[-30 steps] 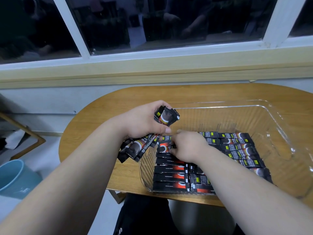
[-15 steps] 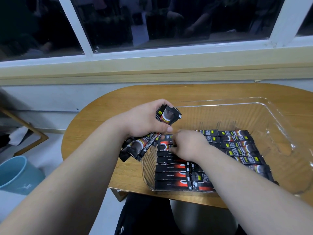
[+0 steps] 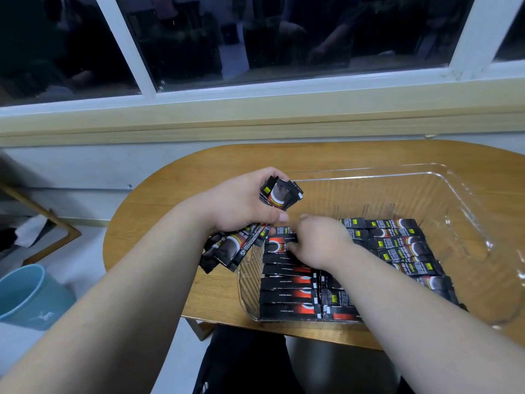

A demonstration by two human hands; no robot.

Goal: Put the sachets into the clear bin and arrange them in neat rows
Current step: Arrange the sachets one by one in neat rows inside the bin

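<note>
1. Little has moved since the earlier frames. The left hand [image 3: 238, 204] stays at the near-left corner of the clear bin [image 3: 454, 189], and the right hand [image 3: 319, 241] stays on the same spot inside it; only the view has shifted slightly.
2. The left hand's grip is wrapped around a bundle of sachets [image 3: 279, 194]. One end of the bundle fans out above the fist and the other sticks out below it, over the bench [image 3: 176, 211] just outside the bin's left wall.
3. The right hand reaches into the bin with its grip curled down onto the right end of the far sachet [image 3: 279, 244], a black and red one. The thumb's underside is hidden.
4. That sachet lies at the far end of the left row [image 3: 288, 294], where black sachets lie flat one after another down to the bin's near wall.
5. A right row [image 3: 397, 243] of sachets with yellow labels runs along the bin floor, and the right forearm covers its near end.
6. A middle row [image 3: 338, 300] shows between them, mostly hidden by the same forearm.
7. The far part of the bin floor is bare plastic.
8. The bin sits on the oval wooden bench below a dark window [image 3: 312, 38]. A blue bucket [image 3: 25, 297] stands on the floor to the left.
</note>
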